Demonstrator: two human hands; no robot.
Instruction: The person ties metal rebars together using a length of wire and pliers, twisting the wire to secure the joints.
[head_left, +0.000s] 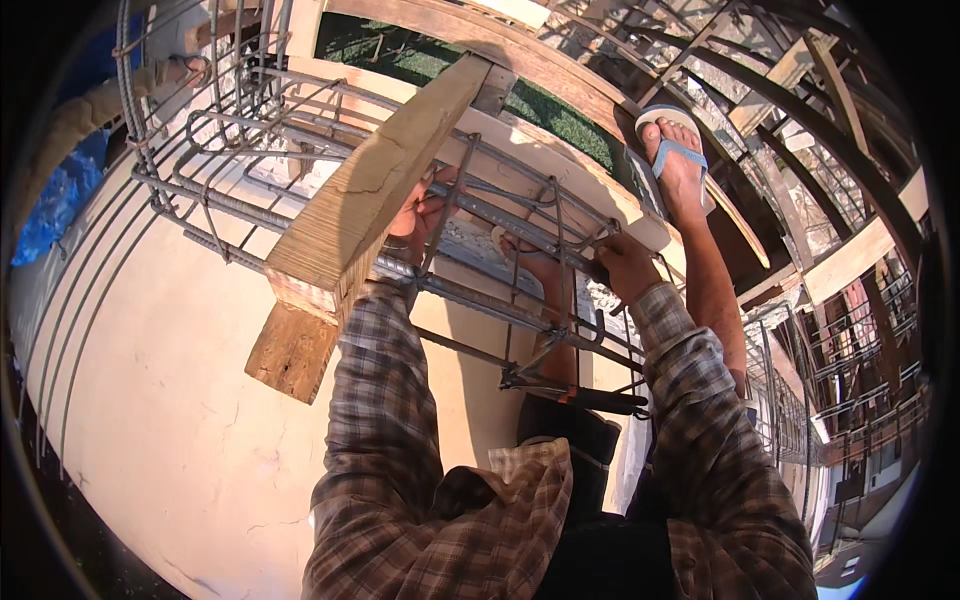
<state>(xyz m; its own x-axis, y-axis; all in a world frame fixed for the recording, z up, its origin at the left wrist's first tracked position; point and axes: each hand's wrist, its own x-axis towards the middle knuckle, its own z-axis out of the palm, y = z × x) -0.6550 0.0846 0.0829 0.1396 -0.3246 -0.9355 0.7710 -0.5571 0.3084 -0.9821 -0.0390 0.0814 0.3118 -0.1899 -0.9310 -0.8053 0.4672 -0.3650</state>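
Head view: the rebar cage [500, 260] is seen lying along the concrete wall top [180, 400]. The left hand [420, 215], partly hidden behind a wooden plank [370, 190], is closed on a bar, apparently steadying it. The right hand [622, 262] is clamped on the cage's upper bar beside a stirrup [555, 235].
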